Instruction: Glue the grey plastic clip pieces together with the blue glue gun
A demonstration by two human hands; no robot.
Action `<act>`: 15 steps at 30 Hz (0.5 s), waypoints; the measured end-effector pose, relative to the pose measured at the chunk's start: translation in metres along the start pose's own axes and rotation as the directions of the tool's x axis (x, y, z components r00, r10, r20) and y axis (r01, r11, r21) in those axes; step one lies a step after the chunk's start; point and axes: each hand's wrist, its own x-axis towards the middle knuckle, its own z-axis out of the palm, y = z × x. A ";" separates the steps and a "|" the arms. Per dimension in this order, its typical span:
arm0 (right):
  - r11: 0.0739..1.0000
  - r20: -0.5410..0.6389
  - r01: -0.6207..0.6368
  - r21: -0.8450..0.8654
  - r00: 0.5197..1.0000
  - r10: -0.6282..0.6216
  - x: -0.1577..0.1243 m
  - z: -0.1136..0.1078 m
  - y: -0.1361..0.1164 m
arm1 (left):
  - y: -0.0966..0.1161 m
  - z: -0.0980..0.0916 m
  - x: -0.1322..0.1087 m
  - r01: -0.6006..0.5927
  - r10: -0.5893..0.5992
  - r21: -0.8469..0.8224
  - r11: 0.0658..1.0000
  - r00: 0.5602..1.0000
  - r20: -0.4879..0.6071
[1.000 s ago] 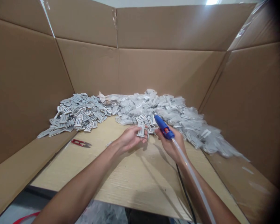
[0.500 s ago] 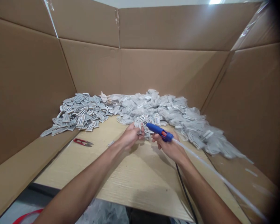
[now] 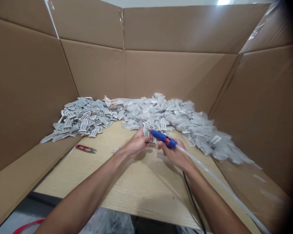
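I can see that a second ago the blue glue gun pointed away, over the small heap of pieces; now its tip has swung left and sits right by the little gray piece. The left hand grips that piece, up above the surface, and the right hand is wrapped around the gun. I can't tell if the tip touches it. To me, this looks like the gun and the piece are being worked together now. The red snips and the big gray pile look just the same as before.
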 end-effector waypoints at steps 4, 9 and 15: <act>1.000 0.002 0.010 0.002 1.000 -0.010 0.001 0.000 0.000 | -0.001 -0.001 -0.001 0.002 -0.002 0.025 1.000 1.000 0.026; 1.000 -0.003 0.008 0.014 1.000 -0.008 0.001 0.002 0.001 | -0.006 -0.005 0.002 -0.007 0.006 0.035 0.999 0.999 0.051; 0.999 0.010 -0.013 0.032 1.000 0.012 0.000 0.002 -0.004 | -0.017 -0.014 0.008 -0.052 0.045 0.086 0.995 0.996 0.078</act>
